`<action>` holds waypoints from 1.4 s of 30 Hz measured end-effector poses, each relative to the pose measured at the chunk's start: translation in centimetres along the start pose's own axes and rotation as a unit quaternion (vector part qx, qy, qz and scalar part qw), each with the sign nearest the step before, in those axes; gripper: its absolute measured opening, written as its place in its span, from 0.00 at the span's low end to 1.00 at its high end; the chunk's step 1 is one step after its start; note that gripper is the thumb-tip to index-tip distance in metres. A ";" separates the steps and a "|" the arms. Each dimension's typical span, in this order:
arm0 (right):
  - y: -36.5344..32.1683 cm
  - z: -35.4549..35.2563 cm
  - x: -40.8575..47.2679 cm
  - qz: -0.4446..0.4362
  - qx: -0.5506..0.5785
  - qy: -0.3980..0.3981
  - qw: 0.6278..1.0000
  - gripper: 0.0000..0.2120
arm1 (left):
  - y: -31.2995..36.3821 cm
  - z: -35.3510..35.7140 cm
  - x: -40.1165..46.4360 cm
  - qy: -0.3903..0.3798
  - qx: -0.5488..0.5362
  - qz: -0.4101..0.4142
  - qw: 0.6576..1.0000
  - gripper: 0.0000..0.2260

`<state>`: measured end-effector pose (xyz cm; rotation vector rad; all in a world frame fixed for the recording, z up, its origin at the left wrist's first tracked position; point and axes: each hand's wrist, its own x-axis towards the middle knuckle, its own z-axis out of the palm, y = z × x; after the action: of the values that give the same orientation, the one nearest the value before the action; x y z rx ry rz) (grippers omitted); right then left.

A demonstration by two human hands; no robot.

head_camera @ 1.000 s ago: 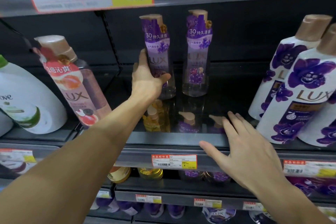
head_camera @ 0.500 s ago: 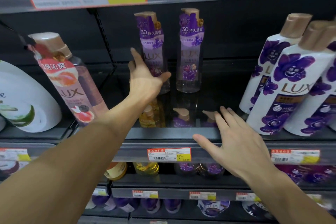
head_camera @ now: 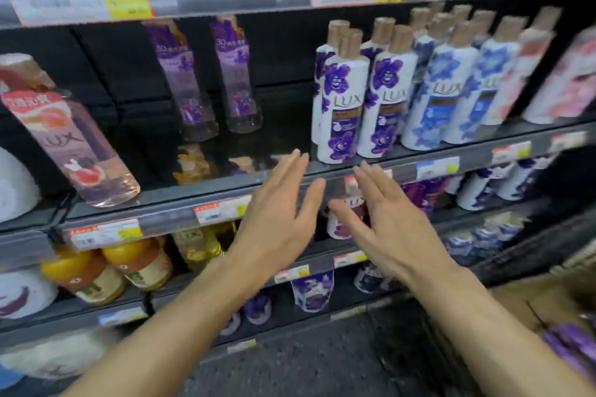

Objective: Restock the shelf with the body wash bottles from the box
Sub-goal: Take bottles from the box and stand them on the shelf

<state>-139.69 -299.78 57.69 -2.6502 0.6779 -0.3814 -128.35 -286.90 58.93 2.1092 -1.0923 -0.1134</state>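
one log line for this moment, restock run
left hand: open, empty | right hand: open, empty | two purple bottles: upright on shelf

Both forearms are bare, with no sleeve in view; the left hand [head_camera: 277, 216] and right hand [head_camera: 387, 229] wear no gloves, rings or watch.
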 end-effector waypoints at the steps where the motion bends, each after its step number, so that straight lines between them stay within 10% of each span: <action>1: 1.2 -0.8 -1.4 0.015 -0.005 0.009 1.000 0.46 | 1.3 1.6 -0.5 -0.025 0.009 0.007 1.000 0.25; 17: 35.5 -7.4 -25.0 0.309 -0.101 -0.017 0.946 0.44 | 19.5 34.9 -5.2 -0.324 0.121 0.117 0.931 0.27; 32: 60.7 -6.1 -21.8 0.373 -0.089 -0.179 0.906 0.17 | 28.4 63.3 -3.5 -0.377 -0.027 -0.328 0.866 0.14; 37: 62.3 -4.0 -22.6 0.338 -0.170 -0.153 0.913 0.13 | 24.5 66.1 -6.3 -0.290 -0.028 -0.404 0.867 0.38; 42: 61.5 -2.4 -22.4 0.292 -0.161 -0.134 0.933 0.09 | 25.2 66.3 -5.8 -0.269 -0.033 -0.438 0.857 0.38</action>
<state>-184.32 -339.13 30.21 -2.5411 1.4701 0.2762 -174.76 -329.84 26.22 2.4107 -0.2871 -1.2125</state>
